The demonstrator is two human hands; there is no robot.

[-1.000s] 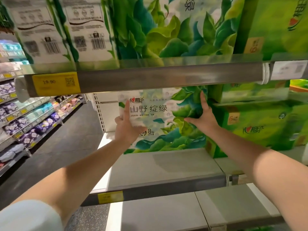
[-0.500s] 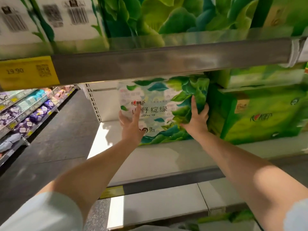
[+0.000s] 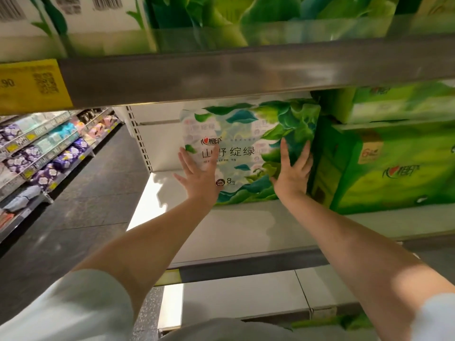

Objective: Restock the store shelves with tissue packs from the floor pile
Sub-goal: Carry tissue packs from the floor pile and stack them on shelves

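The tissue pack (image 3: 242, 153) stands upright at the back of the middle shelf (image 3: 246, 232), touching the green boxes (image 3: 384, 166) at its 3 o'clock side. The left hand (image 3: 200, 179) presses flat on its front with straight fingers. The right hand (image 3: 293, 172) lies on the leafy right part, fingers spread, gripping nothing.

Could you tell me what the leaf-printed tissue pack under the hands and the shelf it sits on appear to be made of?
The tissue pack looks wrapped in thin glossy plastic film: its printed surface is slightly crinkled and the packets inside show faintly through. The shelf appears to be painted sheet metal, pale and smooth with a soft sheen, though the coating is a guess. Both the left hand and the right hand press flat against the pack.
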